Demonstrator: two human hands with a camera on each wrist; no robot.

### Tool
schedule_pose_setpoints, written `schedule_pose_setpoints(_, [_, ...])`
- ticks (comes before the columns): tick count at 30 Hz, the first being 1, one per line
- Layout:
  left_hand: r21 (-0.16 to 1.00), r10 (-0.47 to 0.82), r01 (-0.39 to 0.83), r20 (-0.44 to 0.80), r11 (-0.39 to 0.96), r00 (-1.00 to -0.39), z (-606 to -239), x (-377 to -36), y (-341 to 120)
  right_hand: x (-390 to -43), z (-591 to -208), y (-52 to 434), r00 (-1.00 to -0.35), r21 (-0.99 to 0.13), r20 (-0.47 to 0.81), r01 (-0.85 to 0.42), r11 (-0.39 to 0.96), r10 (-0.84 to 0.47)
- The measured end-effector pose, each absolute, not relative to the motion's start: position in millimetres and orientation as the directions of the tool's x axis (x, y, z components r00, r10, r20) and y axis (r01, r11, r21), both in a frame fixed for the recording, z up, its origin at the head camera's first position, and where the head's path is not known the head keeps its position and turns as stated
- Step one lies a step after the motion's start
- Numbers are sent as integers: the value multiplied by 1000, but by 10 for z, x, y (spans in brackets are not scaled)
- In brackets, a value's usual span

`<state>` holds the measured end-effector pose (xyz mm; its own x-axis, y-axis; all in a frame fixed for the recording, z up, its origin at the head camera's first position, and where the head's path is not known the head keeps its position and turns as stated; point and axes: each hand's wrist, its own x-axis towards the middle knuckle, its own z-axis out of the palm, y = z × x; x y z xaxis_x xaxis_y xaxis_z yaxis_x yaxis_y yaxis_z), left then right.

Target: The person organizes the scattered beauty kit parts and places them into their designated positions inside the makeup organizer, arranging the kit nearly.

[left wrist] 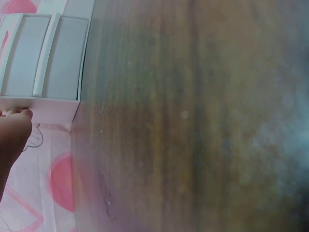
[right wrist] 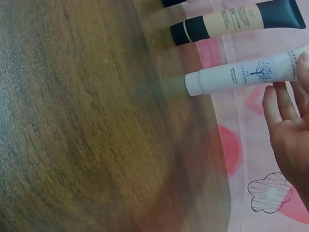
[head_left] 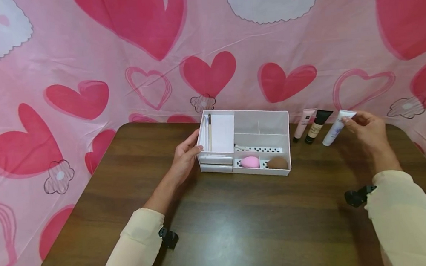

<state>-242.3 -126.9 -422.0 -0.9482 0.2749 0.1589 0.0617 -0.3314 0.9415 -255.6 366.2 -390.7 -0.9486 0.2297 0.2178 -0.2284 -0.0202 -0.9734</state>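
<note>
A white desk organizer (head_left: 215,160) stands at the back middle of the table. Against its left side wall, my left hand (head_left: 186,158) rests with fingers extended and the thumb tip near the front corner. In the left wrist view that hand (left wrist: 14,130) touches the wall beside two drawers (left wrist: 63,58). To the right of the organizer, my right hand (head_left: 368,131) pinches the crimped upper end of a white cream tube (head_left: 335,131), which stands cap down and leans right. The right wrist view shows a blue tree print on this tube (right wrist: 241,73).
Beside the white tube stand a black-and-beige tube (head_left: 317,127) and a pink tube (head_left: 304,126). Inside the organizer are thin brushes (head_left: 210,131), a pink makeup sponge (head_left: 250,162) and a brown sponge (head_left: 277,163). A heart-patterned cloth (head_left: 141,24) hangs behind the wooden table (head_left: 222,226).
</note>
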Motion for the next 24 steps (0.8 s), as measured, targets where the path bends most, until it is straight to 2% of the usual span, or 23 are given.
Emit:
schedule_pose_setpoints(3, [936, 267, 72, 171, -343, -948, -4227, -2429, -1262, -2556, -3910, 3634, -952, -962, 201, -236, -137, 231])
schedule_pose_setpoints(9, [937, 272, 75, 175, -342, -946, -4223, -2417, -1263, -2514, -3791, 3543, -944, -963, 190, -233, -136, 271])
schedule_pose_setpoints(15, [937, 274, 81, 181, -340, -944, -4219, -2414, -1270, -2537, -3539, 3511, -911, -940, 312, -337, -48, 268])
schedule_pose_setpoints(24, [932, 274, 76, 181, -354, -945, -4233, -2422, -1271, -2463, -2904, 3361, -859, -872, 451, -482, -84, 242])
